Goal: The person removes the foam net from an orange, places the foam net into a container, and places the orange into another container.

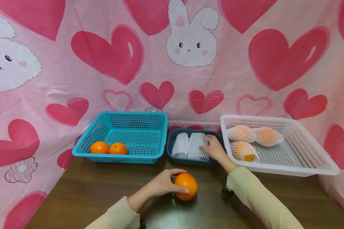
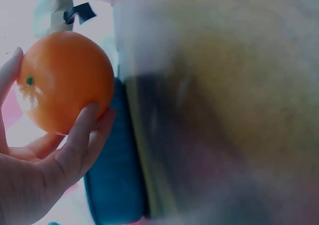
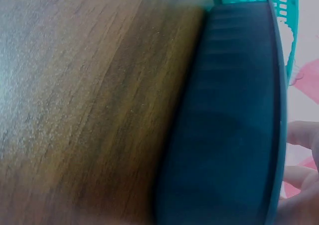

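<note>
In the head view my left hand grips an orange just above the dark table, thumb on the near side. The left wrist view shows the thumb and fingers round the same orange, its green stem spot facing the camera. My right hand reaches into a dark blue tray, thumb and fingers spread apart at the right edge of a white foam net sleeve. A second stack of foam net sleeves lies left of it. In the right wrist view the tray's wall hides part of the fingers.
A teal basket on the left holds two bare oranges. On the right, a white basket holds three oranges in foam nets. All stand on a brown wooden table before a pink heart-print cloth.
</note>
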`<state>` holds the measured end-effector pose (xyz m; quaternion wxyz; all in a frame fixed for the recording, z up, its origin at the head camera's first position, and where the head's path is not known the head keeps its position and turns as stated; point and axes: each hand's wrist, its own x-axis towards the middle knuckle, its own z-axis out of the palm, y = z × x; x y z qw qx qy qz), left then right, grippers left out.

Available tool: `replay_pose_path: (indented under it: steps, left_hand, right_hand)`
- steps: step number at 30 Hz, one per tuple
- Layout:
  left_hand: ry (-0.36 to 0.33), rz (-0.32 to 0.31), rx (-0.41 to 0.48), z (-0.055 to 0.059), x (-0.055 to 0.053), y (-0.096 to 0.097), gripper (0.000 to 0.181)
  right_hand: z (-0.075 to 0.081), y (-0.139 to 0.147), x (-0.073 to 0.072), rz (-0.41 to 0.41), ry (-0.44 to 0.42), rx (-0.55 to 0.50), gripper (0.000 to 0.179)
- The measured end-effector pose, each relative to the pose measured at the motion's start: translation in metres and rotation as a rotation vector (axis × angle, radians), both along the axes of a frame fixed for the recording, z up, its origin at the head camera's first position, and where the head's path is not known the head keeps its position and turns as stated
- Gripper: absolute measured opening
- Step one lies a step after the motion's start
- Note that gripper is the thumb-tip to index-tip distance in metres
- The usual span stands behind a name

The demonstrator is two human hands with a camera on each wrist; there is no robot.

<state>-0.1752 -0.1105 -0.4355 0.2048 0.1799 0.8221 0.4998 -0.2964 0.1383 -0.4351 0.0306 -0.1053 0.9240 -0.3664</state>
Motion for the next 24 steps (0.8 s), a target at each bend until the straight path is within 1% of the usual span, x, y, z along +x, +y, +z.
replay_pose_path:
  steps: [4,9,11,15,18,24]
  left_hand:
    - [-0.002,0.046,0.007,0.012,0.000,-0.005,0.061]
    - [-0.016,0.079,0.045,0.020,-0.003,-0.012,0.062]
    - [-0.023,0.089,0.055,0.022,-0.004,-0.015,0.062]
    - [-0.016,0.112,0.063,0.028,-0.005,-0.020,0.063]
    - [0.008,0.114,0.076,0.035,-0.006,-0.022,0.062]
    - [0.053,0.104,0.082,0.051,-0.010,-0.029,0.065]
  right_hand:
    - [0.005,0.000,0.002,-0.018,0.059,-0.038,0.060]
    - [0.010,-0.002,0.007,-0.019,0.104,-0.134,0.051]
    - [0.013,-0.004,0.011,-0.010,0.099,-0.170,0.048]
    - [0.019,-0.011,0.018,0.027,0.105,-0.211,0.045]
    - [0.023,-0.017,0.023,0.053,0.111,-0.219,0.043]
    - [0.026,-0.028,0.032,0.110,0.068,-0.253,0.041]
